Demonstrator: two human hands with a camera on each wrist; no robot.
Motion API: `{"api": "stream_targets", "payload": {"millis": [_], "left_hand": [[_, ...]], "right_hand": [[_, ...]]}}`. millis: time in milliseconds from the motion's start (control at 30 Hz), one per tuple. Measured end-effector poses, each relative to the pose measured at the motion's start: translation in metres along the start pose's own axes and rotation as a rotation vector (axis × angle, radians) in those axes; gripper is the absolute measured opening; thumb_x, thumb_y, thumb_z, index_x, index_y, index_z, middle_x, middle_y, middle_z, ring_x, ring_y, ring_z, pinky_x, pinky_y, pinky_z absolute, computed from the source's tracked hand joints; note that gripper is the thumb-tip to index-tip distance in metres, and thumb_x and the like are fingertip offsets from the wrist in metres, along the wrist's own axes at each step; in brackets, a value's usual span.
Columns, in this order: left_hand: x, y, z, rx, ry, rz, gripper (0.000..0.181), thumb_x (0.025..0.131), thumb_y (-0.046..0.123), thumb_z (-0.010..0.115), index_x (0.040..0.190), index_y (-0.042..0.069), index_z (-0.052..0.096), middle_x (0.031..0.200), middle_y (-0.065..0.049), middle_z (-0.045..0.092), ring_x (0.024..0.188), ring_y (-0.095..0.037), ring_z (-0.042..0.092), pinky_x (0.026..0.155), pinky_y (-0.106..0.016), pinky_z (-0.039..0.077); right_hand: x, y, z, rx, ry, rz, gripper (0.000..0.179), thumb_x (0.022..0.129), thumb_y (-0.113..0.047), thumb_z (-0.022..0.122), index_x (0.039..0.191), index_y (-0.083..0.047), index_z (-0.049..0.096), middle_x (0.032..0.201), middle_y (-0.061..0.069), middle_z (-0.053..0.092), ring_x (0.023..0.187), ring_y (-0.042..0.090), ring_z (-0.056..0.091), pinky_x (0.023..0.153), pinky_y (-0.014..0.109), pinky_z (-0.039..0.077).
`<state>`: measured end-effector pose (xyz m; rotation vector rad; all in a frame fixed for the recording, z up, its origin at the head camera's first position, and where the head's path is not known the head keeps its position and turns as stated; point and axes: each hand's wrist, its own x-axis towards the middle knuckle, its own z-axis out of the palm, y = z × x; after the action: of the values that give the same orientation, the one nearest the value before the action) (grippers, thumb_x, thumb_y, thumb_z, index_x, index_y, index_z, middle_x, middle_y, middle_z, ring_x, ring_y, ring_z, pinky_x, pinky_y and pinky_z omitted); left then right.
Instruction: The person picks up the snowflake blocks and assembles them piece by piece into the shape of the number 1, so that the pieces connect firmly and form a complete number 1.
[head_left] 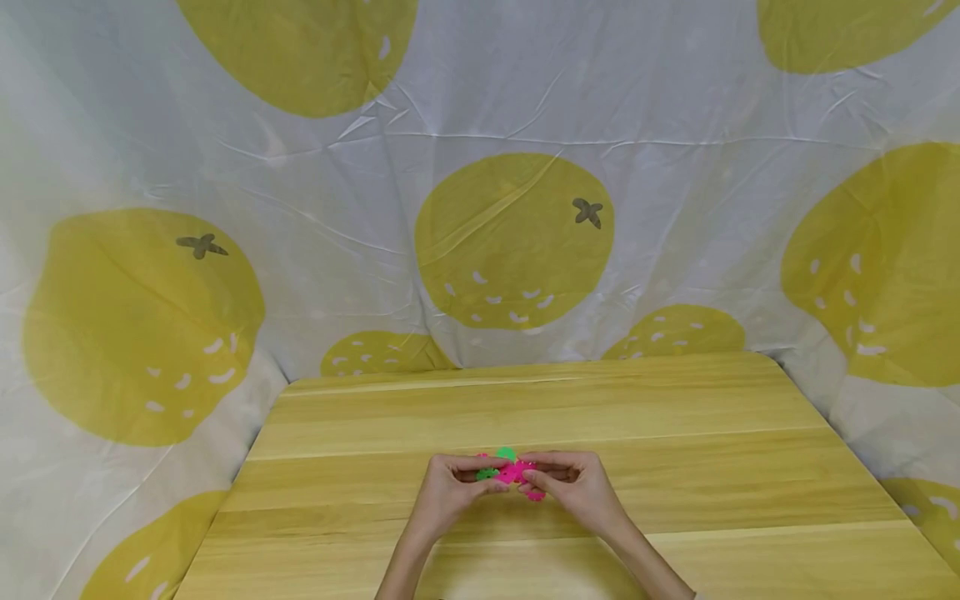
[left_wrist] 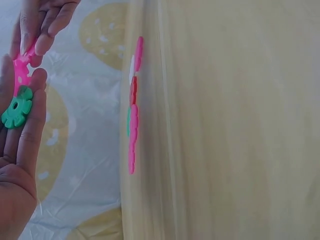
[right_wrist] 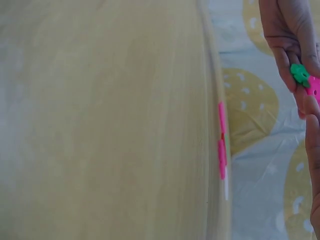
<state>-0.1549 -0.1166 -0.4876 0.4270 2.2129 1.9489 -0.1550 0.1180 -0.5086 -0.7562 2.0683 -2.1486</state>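
Two hands, the left hand (head_left: 447, 493) and the right hand (head_left: 588, 493), hold tight on small things, so a crooked push might make something slip. They face each other, fingers bent nearly closed, pinching one green notched disc (left_wrist: 18, 107) and pink notched discs (head_left: 510, 474) above the desk (head_left: 337, 433). Other discs (left_wrist: 133, 135) lie there.

Yellowish wooden tabletop (head_left: 720, 450); creased white fruit-print cloth (head_left: 690, 217) behind

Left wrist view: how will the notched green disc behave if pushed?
The green disc is probably stiff: it looks flat and unbent. It is likely light, being small beside the left hand. Laid down, it would probably slide, not roll, given its flat, notched shape.
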Motion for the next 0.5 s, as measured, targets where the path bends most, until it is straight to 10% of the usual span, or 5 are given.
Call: {"api": "stream_targets", "payload": {"millis": [500], "left_hand": [[-0.0014, 0.0012, 0.0009, 0.032, 0.004, 0.000, 0.028, 0.082, 0.011, 0.086, 0.106, -0.001, 0.080, 0.106, -0.024, 0.077, 0.085, -0.011, 0.078, 0.074, -0.025, 0.063]], "right_hand": [[-0.0001, -0.0013, 0.0008, 0.044, -0.001, 0.016, 0.028, 0.097, -0.003, 0.069, 0.119, 0.014, 0.069, 0.104, 0.034, 0.074, 0.085, 0.016, 0.079, 0.077, 0.048, 0.062]]}}
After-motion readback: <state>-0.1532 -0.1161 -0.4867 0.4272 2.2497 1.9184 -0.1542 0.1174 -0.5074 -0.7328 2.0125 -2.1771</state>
